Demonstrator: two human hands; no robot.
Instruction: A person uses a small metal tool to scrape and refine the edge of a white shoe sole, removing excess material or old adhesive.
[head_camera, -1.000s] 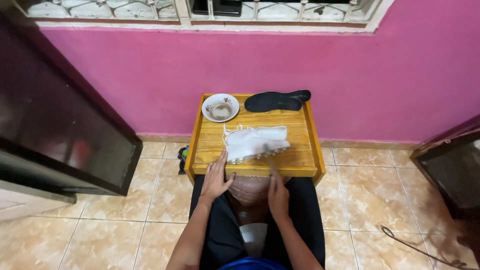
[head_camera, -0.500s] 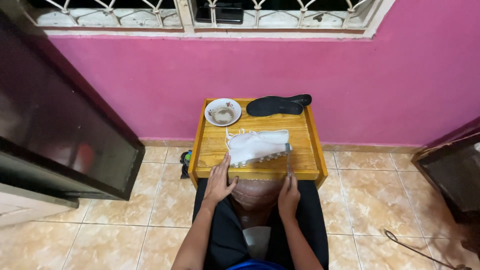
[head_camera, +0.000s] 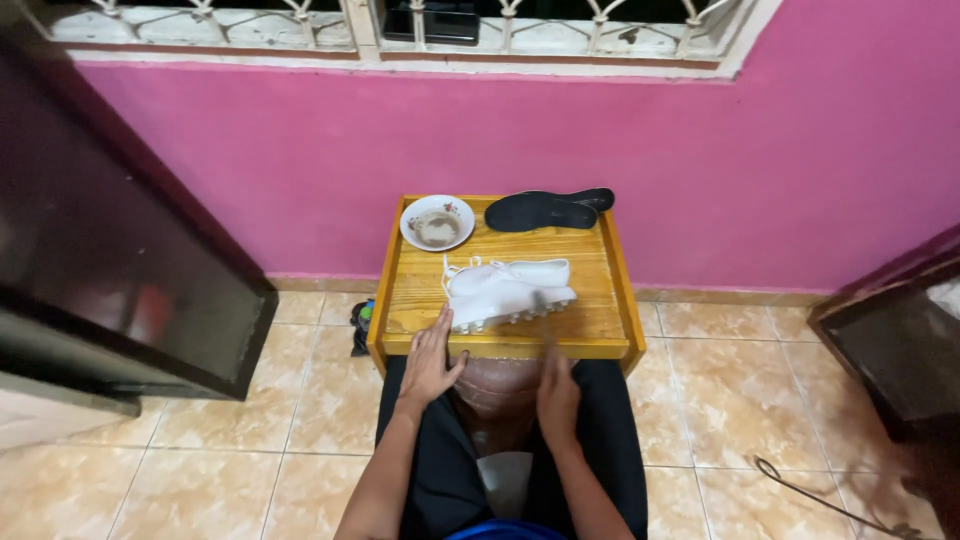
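White cleated shoe (head_camera: 508, 290) lies on its side on the wooden counter (head_camera: 610, 300), studs facing the person, laces loose at its left end. Left hand (head_camera: 432, 360) rests flat at the counter's near edge, fingers together and stretched forward, fingertips just touching or almost touching the shoe's heel end; holds nothing. Right hand (head_camera: 557, 392) sits lower, over the lap, just below the counter edge, fingers loosely curled; a thin blurred thing, possibly a brush or tool, rises from it toward the shoe sole, hard to tell what it is. Beyond the left hand, at the counter's far left corner, white bowl (head_camera: 437, 221) with brownish residue. Beyond the right hand, along the far edge, black insole (head_camera: 548, 209). Pink wall (head_camera: 700, 170) behind the counter, tiled floor (head_camera: 240, 440) left of left hand.
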